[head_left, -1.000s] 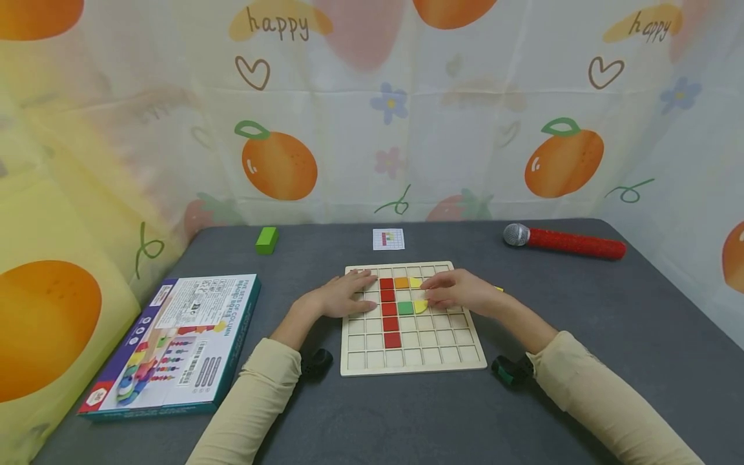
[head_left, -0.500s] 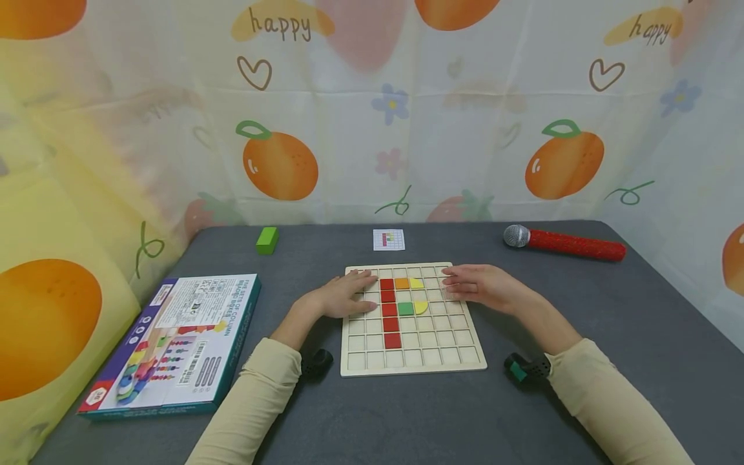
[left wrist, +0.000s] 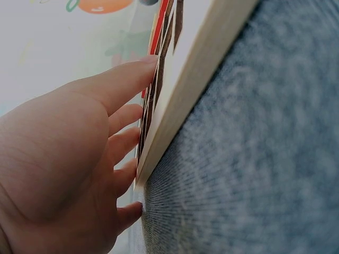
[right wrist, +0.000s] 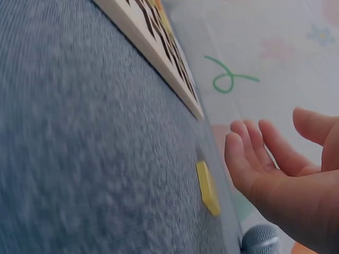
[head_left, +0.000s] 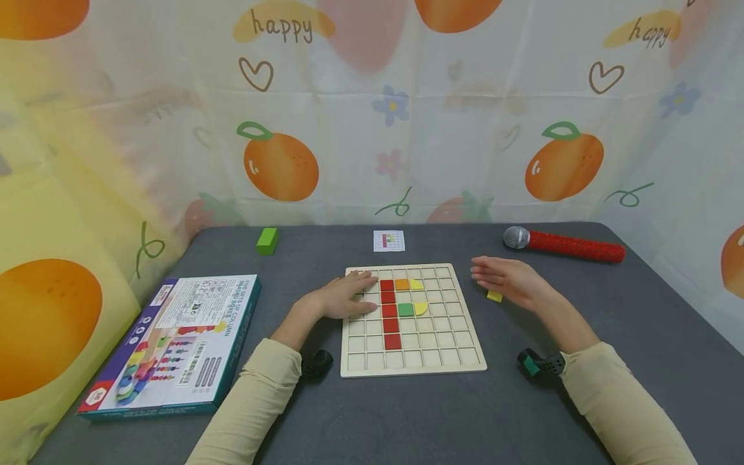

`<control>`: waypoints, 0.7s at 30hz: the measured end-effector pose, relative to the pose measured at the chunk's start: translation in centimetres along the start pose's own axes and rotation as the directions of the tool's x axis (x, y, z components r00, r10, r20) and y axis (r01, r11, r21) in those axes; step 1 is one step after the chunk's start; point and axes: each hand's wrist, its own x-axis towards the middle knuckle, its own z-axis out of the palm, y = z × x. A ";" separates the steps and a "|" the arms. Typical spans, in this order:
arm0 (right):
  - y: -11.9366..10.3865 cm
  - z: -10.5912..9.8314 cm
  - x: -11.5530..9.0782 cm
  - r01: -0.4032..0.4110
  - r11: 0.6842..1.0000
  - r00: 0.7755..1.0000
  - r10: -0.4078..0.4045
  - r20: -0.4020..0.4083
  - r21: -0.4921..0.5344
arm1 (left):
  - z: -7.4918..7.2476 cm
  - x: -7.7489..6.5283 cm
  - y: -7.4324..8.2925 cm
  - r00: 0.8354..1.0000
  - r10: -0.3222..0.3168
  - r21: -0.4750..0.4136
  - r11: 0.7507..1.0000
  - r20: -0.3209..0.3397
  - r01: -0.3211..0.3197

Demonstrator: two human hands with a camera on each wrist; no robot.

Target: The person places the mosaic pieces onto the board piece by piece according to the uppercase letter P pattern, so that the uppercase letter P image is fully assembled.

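A pale wooden grid board (head_left: 413,363) lies on the dark table. In its cells sit a column of red square tiles (head_left: 391,310), an orange tile (head_left: 402,284), a green tile (head_left: 405,310), a yellow quarter-round tile (head_left: 416,284) and a yellow rounded piece (head_left: 421,308). My left hand (head_left: 343,296) rests on the board's left side with fingers spread; in the left wrist view its fingertips touch the grid. My right hand (head_left: 511,279) is off the board's right edge, fingers extended and holding nothing. Just under it a yellow block (head_left: 495,296) lies on the table.
A small printed pattern card (head_left: 389,241) lies behind the board. The green block (head_left: 267,241) is at the back left, and a red microphone (head_left: 572,245) at the back right. A flat game box (head_left: 180,336) occupies the left side. A printed curtain hangs behind.
My right hand has moved from the yellow pieces on the board out to the right, past the board's edge to the yellow block. My left hand has stayed in place.
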 end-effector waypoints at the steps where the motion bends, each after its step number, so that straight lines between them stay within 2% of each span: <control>1: 0.0 -0.2 -0.1 0.003 1.000 1.000 -0.003 -0.008 -0.008 | 0.0 0.0 0.0 1.000 0.000 -0.001 1.000 0.000 0.000; 4: 0.0 -0.6 -0.2 0.009 0.999 0.999 -0.011 -0.033 -0.044 | 0.0 0.0 -0.1 1.000 -0.005 -0.003 1.000 -0.001 0.005; 10: 0.0 -1.4 -0.5 -0.021 0.983 0.997 0.007 -0.076 -0.185 | -0.1 0.0 0.1 1.000 -0.013 -0.002 1.000 -0.001 0.013; 19: 0.2 -2.3 -0.9 -0.022 0.899 1.000 0.020 -0.008 -0.438 | 0.0 0.0 0.2 1.000 -0.014 0.003 1.000 0.001 0.014; 21: 0.2 -2.4 -1.0 -0.009 0.868 1.000 0.009 -0.003 -0.496 | 0.0 0.0 0.2 1.000 -0.015 0.003 1.000 -0.002 0.015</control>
